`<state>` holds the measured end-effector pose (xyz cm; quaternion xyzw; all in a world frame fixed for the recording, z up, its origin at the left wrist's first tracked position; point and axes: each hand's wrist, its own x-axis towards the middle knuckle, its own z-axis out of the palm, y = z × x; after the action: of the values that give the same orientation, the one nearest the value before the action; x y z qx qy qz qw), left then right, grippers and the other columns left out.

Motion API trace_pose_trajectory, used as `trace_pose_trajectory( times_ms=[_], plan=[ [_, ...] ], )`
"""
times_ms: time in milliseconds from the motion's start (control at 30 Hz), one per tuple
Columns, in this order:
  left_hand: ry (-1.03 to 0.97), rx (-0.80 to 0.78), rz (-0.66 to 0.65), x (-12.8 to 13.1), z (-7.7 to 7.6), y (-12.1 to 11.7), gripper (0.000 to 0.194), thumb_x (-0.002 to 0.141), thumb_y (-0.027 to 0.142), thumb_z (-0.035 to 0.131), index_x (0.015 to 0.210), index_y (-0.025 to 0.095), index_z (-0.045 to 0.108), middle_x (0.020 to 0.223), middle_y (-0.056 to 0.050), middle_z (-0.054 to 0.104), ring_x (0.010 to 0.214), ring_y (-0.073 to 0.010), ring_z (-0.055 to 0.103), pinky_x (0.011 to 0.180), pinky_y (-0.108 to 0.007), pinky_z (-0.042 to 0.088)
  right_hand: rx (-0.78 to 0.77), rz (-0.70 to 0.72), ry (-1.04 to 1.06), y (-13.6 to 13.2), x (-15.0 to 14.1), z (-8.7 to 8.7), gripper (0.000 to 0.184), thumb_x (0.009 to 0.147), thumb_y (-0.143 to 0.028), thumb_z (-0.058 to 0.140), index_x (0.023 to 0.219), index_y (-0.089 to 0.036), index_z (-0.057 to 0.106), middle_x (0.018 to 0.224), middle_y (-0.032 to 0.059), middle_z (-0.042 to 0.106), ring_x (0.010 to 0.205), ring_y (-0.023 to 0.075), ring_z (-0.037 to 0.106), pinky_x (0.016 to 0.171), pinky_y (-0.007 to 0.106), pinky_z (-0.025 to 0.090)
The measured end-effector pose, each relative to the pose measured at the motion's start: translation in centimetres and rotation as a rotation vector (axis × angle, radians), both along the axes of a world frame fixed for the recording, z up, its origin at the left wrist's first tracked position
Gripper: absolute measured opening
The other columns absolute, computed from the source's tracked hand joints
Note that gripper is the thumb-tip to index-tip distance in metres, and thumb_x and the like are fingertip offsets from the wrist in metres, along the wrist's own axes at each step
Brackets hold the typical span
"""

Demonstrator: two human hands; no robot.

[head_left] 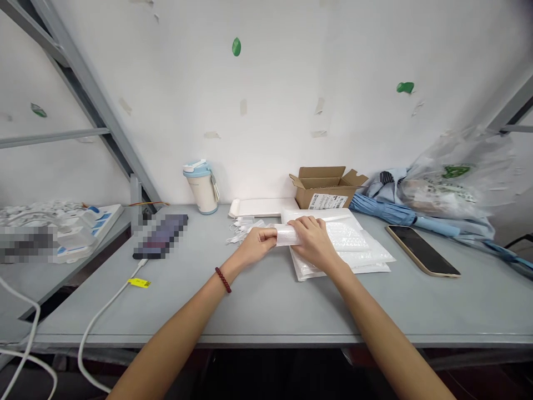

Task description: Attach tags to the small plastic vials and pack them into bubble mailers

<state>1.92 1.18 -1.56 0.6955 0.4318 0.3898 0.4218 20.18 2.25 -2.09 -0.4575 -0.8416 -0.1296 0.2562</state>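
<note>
Between my two hands is a small white translucent plastic packet [287, 235], held just above the grey table. My left hand [259, 244] pinches its left end, fingers closed. Over its right end my right hand [312, 239] is wrapped, thumb underneath and fingers on top. What the packet contains, if anything, I cannot make out. A stack of white bubble mailers [347, 250] lies under and to the right of my right hand. Just behind my left hand are several small white pieces in clear wrapping [245, 226], partly hidden by that hand.
An open cardboard box [322, 186] and a flat white box [264, 207] are at the wall, with a cream tumbler [202, 189] to their left. A phone [422, 250], a blue umbrella [385, 208] and a plastic bag [449, 183] lie right. A white cable [106, 311] crosses the left side.
</note>
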Motion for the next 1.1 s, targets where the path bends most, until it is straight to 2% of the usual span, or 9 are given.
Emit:
trace_pose_trajectory(
  times_ms=[167, 233, 433, 533, 633, 767, 867, 1000, 1100],
  plan=[
    [-0.182, 0.088, 0.483, -1.2, 0.0, 1.1, 0.021, 0.069, 0.021, 0.052, 0.083, 0.015, 0.067, 0.086, -0.007, 0.068, 0.079, -0.0180, 0.062, 0.069, -0.029, 0.050, 0.039, -0.021, 0.059, 0.1, 0.4, 0.1, 0.032, 0.076, -0.019, 0.053, 0.108, -0.019, 0.056, 0.102, 0.0095, 0.057, 0.094, 0.0244, 0.047, 0.082, 0.036, 0.029],
    [-0.169, 0.078, 0.542, -1.6, 0.2, 1.4, 0.025, 0.070, 0.027, 0.058, 0.090, 0.014, 0.066, 0.093, -0.009, 0.067, 0.083, -0.0193, 0.062, 0.068, -0.030, 0.051, 0.064, -0.025, 0.091, 0.1, 0.5, 0.2, 0.035, 0.076, -0.020, 0.053, 0.111, -0.018, 0.054, 0.105, 0.0105, 0.057, 0.098, 0.0255, 0.047, 0.084, 0.037, 0.030],
    [-0.118, -0.222, 0.253, -0.8, 0.6, 0.6, 0.028, 0.074, 0.036, 0.059, 0.055, 0.015, 0.057, 0.055, -0.003, 0.058, 0.052, -0.0137, 0.057, 0.052, -0.027, 0.048, 0.158, -0.022, 0.099, 0.1, 0.3, 0.2, 0.048, 0.074, -0.013, 0.051, 0.122, -0.018, 0.050, 0.123, 0.0150, 0.052, 0.111, 0.0282, 0.045, 0.091, 0.042, 0.029],
    [-0.203, -0.256, 0.198, -0.3, 0.7, 0.1, 0.029, 0.074, 0.036, 0.060, 0.054, 0.015, 0.055, 0.054, -0.002, 0.057, 0.047, -0.0106, 0.052, 0.047, -0.024, 0.043, 0.202, -0.019, 0.086, 0.1, 0.1, 0.2, 0.052, 0.073, -0.004, 0.046, 0.122, -0.020, 0.051, 0.129, 0.0145, 0.050, 0.116, 0.0274, 0.044, 0.094, 0.046, 0.027],
    [-0.305, -0.235, 0.129, -0.4, 0.9, 0.2, 0.031, 0.076, 0.041, 0.059, 0.059, 0.015, 0.056, 0.059, -0.003, 0.057, 0.051, -0.0113, 0.054, 0.049, -0.024, 0.045, 0.180, 0.025, 0.046, 0.0, 0.1, 0.1, 0.048, 0.075, 0.001, 0.040, 0.113, -0.022, 0.058, 0.122, 0.0106, 0.058, 0.112, 0.0235, 0.049, 0.096, 0.047, 0.025],
    [-0.330, -0.092, 0.228, -0.6, 1.2, 0.4, 0.027, 0.081, 0.039, 0.052, 0.079, 0.014, 0.062, 0.071, -0.005, 0.063, 0.059, -0.0131, 0.058, 0.055, -0.026, 0.049, 0.146, 0.060, 0.047, -0.1, 0.1, 0.1, 0.048, 0.076, 0.005, 0.035, 0.106, -0.022, 0.061, 0.112, 0.0070, 0.066, 0.104, 0.0194, 0.055, 0.096, 0.046, 0.023],
    [-0.145, 0.155, 0.314, 0.0, 0.6, 0.1, 0.026, 0.082, 0.027, 0.049, 0.103, 0.016, 0.061, 0.090, -0.008, 0.065, 0.070, -0.0147, 0.061, 0.059, -0.026, 0.051, 0.151, 0.079, 0.052, 0.0, 0.2, 0.1, 0.047, 0.076, 0.005, 0.035, 0.104, -0.021, 0.062, 0.108, 0.0063, 0.068, 0.100, 0.0187, 0.058, 0.096, 0.045, 0.024],
    [0.175, 0.549, 0.204, 1.8, -1.1, -0.7, 0.042, 0.080, 0.011, 0.045, 0.121, 0.018, 0.054, 0.120, -0.012, 0.056, 0.108, -0.0225, 0.055, 0.084, -0.036, 0.051, 0.192, 0.112, 0.053, 0.1, 0.3, -0.1, 0.041, 0.076, 0.005, 0.037, 0.094, -0.019, 0.064, 0.099, 0.0057, 0.071, 0.090, 0.0179, 0.061, 0.095, 0.042, 0.026],
    [0.286, 0.640, 0.149, 2.7, -2.1, -1.0, 0.051, 0.080, 0.007, 0.043, 0.131, 0.015, 0.044, 0.129, -0.014, 0.051, 0.123, -0.0248, 0.045, 0.102, -0.043, 0.040, 0.236, 0.126, 0.035, 0.3, 0.4, -0.3, 0.036, 0.073, 0.005, 0.038, 0.087, -0.017, 0.064, 0.094, 0.0062, 0.072, 0.084, 0.0180, 0.062, 0.093, 0.040, 0.027]
  ],
)
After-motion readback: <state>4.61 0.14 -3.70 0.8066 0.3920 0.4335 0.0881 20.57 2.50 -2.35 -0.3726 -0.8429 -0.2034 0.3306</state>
